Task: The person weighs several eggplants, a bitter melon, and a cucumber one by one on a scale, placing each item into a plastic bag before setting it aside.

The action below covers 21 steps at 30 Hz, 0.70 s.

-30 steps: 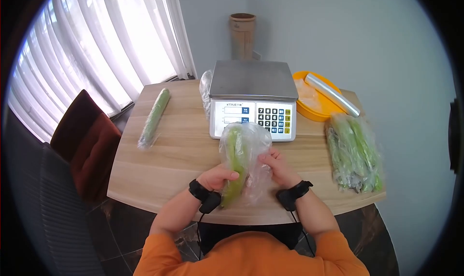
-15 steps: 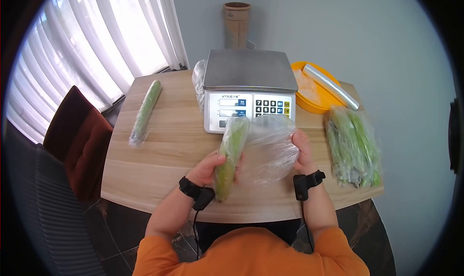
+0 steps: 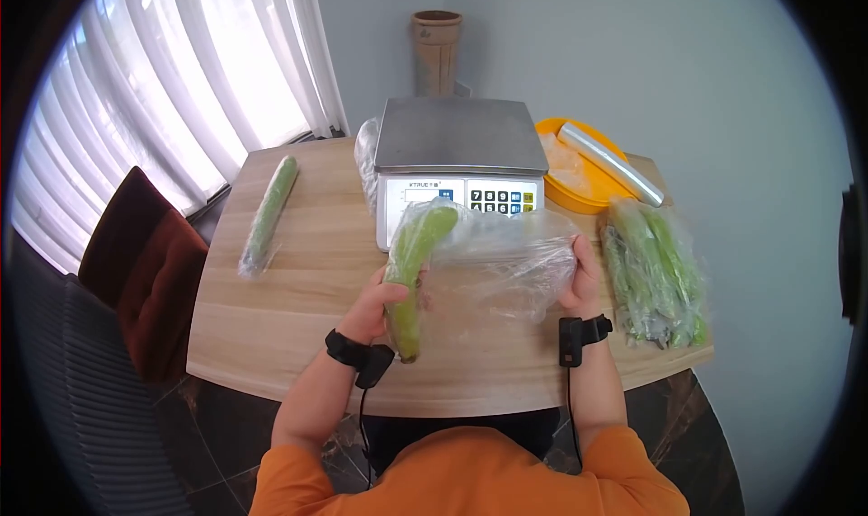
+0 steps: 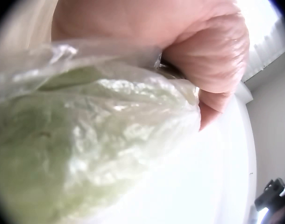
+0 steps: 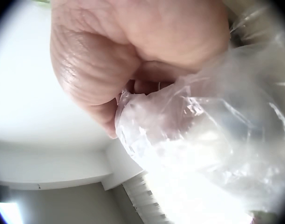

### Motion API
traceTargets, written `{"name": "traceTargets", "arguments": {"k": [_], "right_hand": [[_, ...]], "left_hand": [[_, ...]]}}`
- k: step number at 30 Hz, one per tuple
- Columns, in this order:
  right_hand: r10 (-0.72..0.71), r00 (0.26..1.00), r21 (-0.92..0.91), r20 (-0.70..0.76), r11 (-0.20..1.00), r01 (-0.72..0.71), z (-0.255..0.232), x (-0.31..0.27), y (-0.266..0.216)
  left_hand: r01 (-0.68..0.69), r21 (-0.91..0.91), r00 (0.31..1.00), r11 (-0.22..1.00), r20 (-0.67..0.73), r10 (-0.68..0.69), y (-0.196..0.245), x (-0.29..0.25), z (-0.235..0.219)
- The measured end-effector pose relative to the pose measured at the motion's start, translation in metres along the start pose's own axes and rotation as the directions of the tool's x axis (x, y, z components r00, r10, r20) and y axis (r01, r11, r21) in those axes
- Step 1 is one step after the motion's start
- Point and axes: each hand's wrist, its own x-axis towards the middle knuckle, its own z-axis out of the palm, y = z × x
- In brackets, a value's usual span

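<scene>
A long, curved, light green gourd [image 3: 409, 254], tilted upright over the table's front, lies in my left hand [image 3: 369, 308], whose thumb crosses its lower half. Clear thin plastic film [image 3: 506, 263] covers it and spreads off to the right. My right hand [image 3: 583, 276] pinches the far end of that film, holding it stretched between both hands. In the left wrist view the film clings in wrinkles over the green skin [image 4: 44, 154]. Bunched film [image 5: 180, 121] shows between thumb and fingers in the right wrist view. The left fingers behind the gourd are mostly hidden.
A weighing scale [image 3: 459, 136] stands just beyond my hands. One film-wrapped green vegetable [image 3: 269, 213] lies at left. To the right are a yellow basin [image 3: 579, 199] with a film roll [image 3: 610, 163] across it and bagged green vegetables [image 3: 655, 276]. Crumpled plastic [image 3: 366, 163] sits beside the scale.
My hands have moved apart: the right went rightward and drew the film out wide, while the left carried the gourd leftward. The gourd now leans its top to the right.
</scene>
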Motion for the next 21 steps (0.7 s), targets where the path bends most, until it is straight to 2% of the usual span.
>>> {"name": "traceTargets", "arguments": {"k": [3,6,9,12,15,18,21], "right_hand": [[-0.03,0.997,0.034,0.076,0.999,0.027,0.001,0.0,-0.003],[0.041,0.983,0.194,0.177,0.978,-0.075,-0.003,-0.002,-0.002],[0.067,0.955,0.165,0.289,0.979,-0.119,0.01,-0.005,-0.009],[0.17,0.961,0.125,0.218,0.972,-0.2,0.011,-0.006,-0.01],[0.218,0.947,-0.093,0.237,0.975,-0.201,-0.007,-0.002,-0.004],[0.247,0.96,-0.288,0.129,0.936,-0.202,-0.01,-0.006,-0.001],[0.189,0.978,-0.135,0.089,0.975,-0.176,0.012,-0.006,0.003]], "left_hand": [[-0.053,-0.037,0.998,0.998,-0.024,0.052,0.002,-0.001,-0.002],[-0.086,0.012,0.993,0.996,-0.075,0.087,0.001,0.0,-0.005],[-0.105,0.033,0.99,0.994,-0.088,0.107,0.002,0.001,-0.005],[-0.102,0.021,0.99,0.995,-0.099,0.104,0.003,0.0,-0.004],[-0.116,0.012,0.988,0.993,-0.104,0.117,0.002,0.0,-0.004],[-0.093,0.008,0.991,0.996,-0.094,0.093,0.0,0.0,-0.007],[-0.107,0.047,0.989,0.993,-0.098,0.111,0.0,0.0,-0.003]]}}
